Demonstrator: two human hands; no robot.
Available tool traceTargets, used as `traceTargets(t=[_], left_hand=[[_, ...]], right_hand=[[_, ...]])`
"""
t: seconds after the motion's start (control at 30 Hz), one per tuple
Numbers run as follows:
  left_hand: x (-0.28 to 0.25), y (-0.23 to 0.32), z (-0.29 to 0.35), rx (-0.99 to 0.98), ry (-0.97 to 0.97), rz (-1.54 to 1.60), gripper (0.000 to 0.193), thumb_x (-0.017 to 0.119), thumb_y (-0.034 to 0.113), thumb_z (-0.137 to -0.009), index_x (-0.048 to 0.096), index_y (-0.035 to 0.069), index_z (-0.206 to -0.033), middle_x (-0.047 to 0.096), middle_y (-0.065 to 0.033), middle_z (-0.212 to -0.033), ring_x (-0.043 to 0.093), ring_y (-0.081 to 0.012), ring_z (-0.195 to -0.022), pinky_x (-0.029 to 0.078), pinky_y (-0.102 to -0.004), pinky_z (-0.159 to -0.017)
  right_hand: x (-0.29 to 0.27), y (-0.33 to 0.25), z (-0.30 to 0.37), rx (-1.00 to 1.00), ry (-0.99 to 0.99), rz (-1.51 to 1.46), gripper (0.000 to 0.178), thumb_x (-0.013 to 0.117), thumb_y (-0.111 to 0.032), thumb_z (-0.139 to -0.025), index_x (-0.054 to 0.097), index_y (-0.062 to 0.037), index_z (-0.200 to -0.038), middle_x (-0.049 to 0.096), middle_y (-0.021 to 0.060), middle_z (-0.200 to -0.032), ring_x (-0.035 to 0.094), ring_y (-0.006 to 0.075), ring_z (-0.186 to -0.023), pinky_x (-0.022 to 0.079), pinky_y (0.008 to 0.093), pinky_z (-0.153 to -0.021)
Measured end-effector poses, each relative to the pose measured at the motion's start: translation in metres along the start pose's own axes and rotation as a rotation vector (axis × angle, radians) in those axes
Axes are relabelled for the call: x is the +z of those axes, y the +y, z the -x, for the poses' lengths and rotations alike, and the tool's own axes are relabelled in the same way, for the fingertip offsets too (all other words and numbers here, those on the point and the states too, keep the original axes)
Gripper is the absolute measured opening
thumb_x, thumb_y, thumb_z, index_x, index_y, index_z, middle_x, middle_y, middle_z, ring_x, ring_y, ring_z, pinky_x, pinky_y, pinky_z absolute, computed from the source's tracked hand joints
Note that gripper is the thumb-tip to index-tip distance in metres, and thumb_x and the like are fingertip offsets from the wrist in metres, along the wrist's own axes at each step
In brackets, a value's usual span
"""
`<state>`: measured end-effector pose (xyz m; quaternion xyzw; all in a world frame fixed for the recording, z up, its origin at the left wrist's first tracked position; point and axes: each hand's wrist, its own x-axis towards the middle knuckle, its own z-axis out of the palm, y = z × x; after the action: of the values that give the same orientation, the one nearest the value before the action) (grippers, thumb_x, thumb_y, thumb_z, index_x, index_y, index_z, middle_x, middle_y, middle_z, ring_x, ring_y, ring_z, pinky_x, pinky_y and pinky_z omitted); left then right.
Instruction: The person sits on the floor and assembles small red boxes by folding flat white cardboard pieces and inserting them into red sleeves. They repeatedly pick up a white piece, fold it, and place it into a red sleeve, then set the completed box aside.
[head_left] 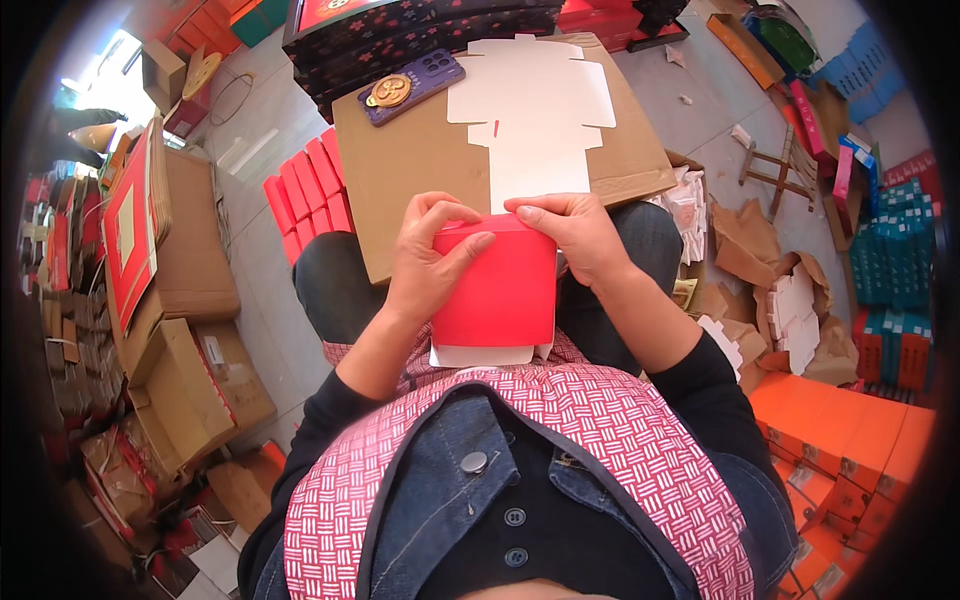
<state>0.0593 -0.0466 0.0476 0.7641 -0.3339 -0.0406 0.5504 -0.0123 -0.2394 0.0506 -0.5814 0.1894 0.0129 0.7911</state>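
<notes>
Above my lap I hold a small red carton (497, 285) in both hands, its red face toward me and white flaps (480, 355) showing at its near end. My left hand (432, 255) grips the far left edge, thumb on the red face and fingers bent behind the rim. At the far right corner, my right hand (580, 235) pinches the edge between thumb and fingers. Beyond the carton a flat white die-cut box blank (540, 130) lies on a brown cardboard sheet (400, 190), its narrow end reaching toward my hands.
A purple phone (412, 88) with a gold ornament lies on the cardboard. Dark patterned boxes (400, 40) stand behind it, and small red boxes (308, 190) sit left. Orange cartons (840, 420) are stacked at right, near brown paper (750, 240). An open cardboard box (180, 390) stands left.
</notes>
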Motion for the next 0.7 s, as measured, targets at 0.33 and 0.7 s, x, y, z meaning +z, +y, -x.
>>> traceTargets(t=[0.33,0.7], left_hand=[[0.001,0.008,-0.01,0.12,-0.145,-0.348,0.016,0.072,0.008,-0.071,0.06,0.004,-0.08,0.058,-0.008,-0.098,0.052,-0.0288,-0.101,0.039,-0.0377,-0.087],[0.004,0.013,-0.014,0.069,-0.151,-0.262,0.014,0.069,0.005,-0.073,0.056,0.002,-0.078,0.059,-0.0105,-0.094,0.054,-0.0308,-0.095,0.042,-0.0388,-0.084]], right_hand=[[0.017,0.02,-0.007,-0.123,0.061,0.333,0.023,0.064,-0.014,-0.09,0.066,0.0053,-0.103,0.068,0.008,-0.091,0.063,0.0103,-0.077,0.051,0.0222,-0.069],[0.017,0.02,0.008,-0.233,0.12,0.287,0.022,0.057,-0.014,-0.093,0.067,0.004,-0.099,0.069,0.0069,-0.086,0.061,0.0094,-0.078,0.049,0.0244,-0.068]])
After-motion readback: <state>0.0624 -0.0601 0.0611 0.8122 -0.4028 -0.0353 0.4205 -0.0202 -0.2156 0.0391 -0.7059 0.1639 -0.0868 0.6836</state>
